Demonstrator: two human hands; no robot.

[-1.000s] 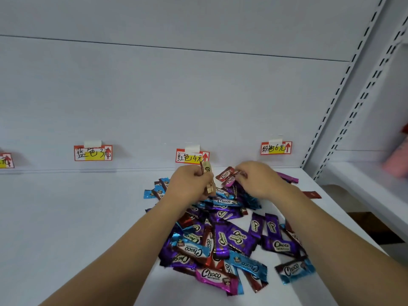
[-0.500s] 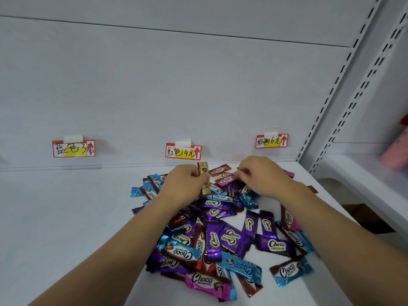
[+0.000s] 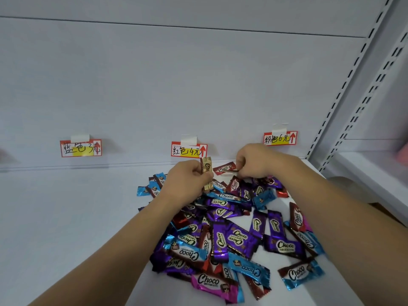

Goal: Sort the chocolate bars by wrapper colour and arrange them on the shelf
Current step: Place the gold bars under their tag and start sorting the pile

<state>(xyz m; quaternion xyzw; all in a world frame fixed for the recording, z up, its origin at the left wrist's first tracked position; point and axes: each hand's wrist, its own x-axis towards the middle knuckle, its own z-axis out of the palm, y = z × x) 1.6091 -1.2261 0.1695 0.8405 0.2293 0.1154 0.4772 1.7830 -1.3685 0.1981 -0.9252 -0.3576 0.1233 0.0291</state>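
A heap of Choco bars (image 3: 234, 235) in purple, blue, red and pink wrappers lies on the white shelf (image 3: 66, 228). My left hand (image 3: 187, 184) grips a gold-wrapped bar (image 3: 206, 167) upright at the heap's far edge. Just right of it, my right hand (image 3: 256, 161) pinches the end of a red-wrapped bar (image 3: 224, 168) that lies at the back of the heap. Three price labels are taped to the back wall: blue (image 3: 80, 147), red (image 3: 188, 149) and pink (image 3: 280, 138).
The shelf's slotted upright (image 3: 344, 85) rises at the right, with a neighbouring shelf (image 3: 375, 173) beyond it holding a blurred pink object (image 3: 403, 156). Bare shelf surface stretches left of the heap.
The view has shifted slightly. My right hand moved a little up and back, now pinching the red bar's end. My left hand still holds the gold bar in the same spot.
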